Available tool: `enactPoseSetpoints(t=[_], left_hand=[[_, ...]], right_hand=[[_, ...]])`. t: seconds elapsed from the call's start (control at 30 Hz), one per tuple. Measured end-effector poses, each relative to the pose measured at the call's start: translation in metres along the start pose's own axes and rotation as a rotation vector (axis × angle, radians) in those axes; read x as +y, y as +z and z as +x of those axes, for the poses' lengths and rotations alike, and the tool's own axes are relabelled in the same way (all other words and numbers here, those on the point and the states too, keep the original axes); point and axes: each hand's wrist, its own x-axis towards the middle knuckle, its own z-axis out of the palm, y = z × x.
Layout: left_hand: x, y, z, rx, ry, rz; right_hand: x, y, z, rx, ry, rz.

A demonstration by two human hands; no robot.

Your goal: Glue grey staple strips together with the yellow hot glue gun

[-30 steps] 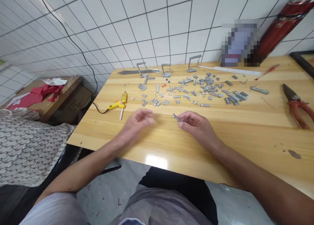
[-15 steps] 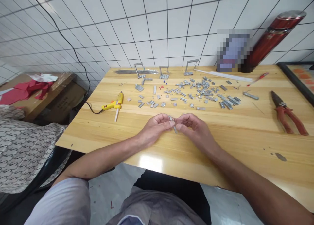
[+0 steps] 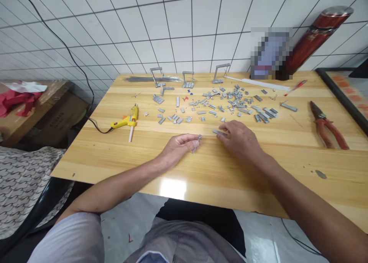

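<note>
My left hand (image 3: 178,146) rests on the wooden table (image 3: 201,171) with its fingers pinched on a small grey metal strip (image 3: 197,141). My right hand (image 3: 240,139) lies a little to the right, fingers curled down onto another metal strip (image 3: 219,132) on the table. Just beyond both hands a scatter of several small grey metal strips (image 3: 230,102) covers the middle of the table.
A yellow glue gun (image 3: 126,120) with a black cord lies at the left. Red-handled pliers (image 3: 326,123) lie at the right. Bent metal frames (image 3: 188,79) stand by the tiled wall, with a red flask (image 3: 316,37) at the back right. A cardboard box (image 3: 54,110) sits left of the table.
My hands, joined on one strip half a second ago, have parted. The left keeps a strip; the right has moved up and right onto another strip on the table.
</note>
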Motion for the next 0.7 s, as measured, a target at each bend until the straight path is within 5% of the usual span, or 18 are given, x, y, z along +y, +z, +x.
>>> enactPoseSetpoints(t=[0.27, 0.5, 0.7], left_hand=[[-0.001, -0.001, 0.000, -0.022, 0.037, -0.029], [-0.001, -0.003, -0.001, 0.018, 0.017, 0.022], [-0.003, -0.004, -0.004, 0.012, 0.104, 0.086]], right_hand=[[0.005, 0.008, 0.003, -0.005, -0.036, 0.012], [-0.023, -0.010, -0.011, 0.110, -0.059, 0.434], [-0.044, -0.015, -0.024, 0.095, -0.201, 0.572]])
